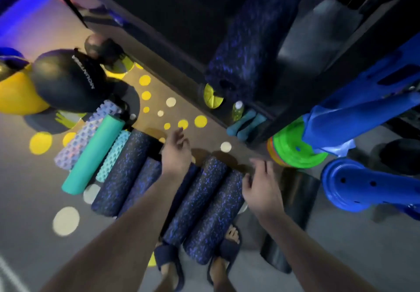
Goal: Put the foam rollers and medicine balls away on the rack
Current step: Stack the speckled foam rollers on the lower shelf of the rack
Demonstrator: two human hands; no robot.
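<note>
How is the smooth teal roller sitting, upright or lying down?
Lying down: the teal roller lies lengthwise between two textured rollers.

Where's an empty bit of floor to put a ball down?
Bare floor lies left of the teal roller, in the dotted strip between the speckled rollers and the rack, and right of the black roller. The roller row and the corner by the black ball are crowded.

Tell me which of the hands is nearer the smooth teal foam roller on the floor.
Left. The left hand is over the dark blue-speckled foam rollers, just right of the smooth teal foam roller; the right hand is farther to the right.
</note>
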